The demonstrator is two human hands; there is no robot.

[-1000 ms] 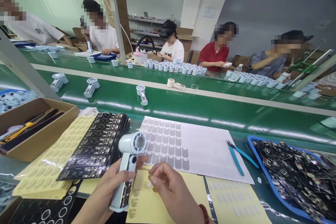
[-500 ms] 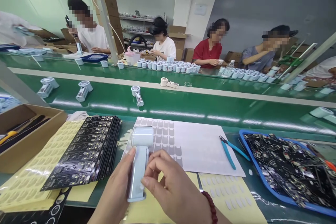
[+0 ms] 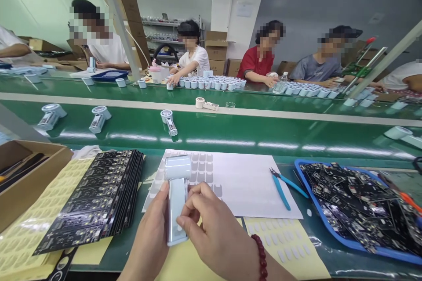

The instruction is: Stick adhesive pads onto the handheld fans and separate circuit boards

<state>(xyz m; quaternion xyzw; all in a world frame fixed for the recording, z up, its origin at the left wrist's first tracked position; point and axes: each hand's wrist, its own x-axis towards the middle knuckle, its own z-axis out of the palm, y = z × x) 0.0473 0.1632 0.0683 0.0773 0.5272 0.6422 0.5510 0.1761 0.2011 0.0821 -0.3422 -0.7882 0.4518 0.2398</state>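
Observation:
My left hand [image 3: 153, 232] grips the handle of a small pale-blue handheld fan [image 3: 177, 197], held upright with its smooth back toward me. My right hand [image 3: 214, 228] has its thumb and fingers pinched against the right side of the fan's handle. Under both hands lies a yellow sticker sheet [image 3: 286, 241]. Behind the fan is a white backing sheet [image 3: 244, 180] with rows of grey sticker outlines.
A stack of black circuit panels [image 3: 95, 197] lies on the left beside a cardboard box [image 3: 23, 180]. Blue cutters [image 3: 281, 184] and a blue tray [image 3: 329, 232] of black boards are on the right. Several fans [image 3: 99, 118] ride the green conveyor [image 3: 263, 131]; people sit across it.
The fan has been turned from its grille side to its plain back. My right hand went from hovering with a pinched sticker to pressing on the handle. The view shifted slightly right.

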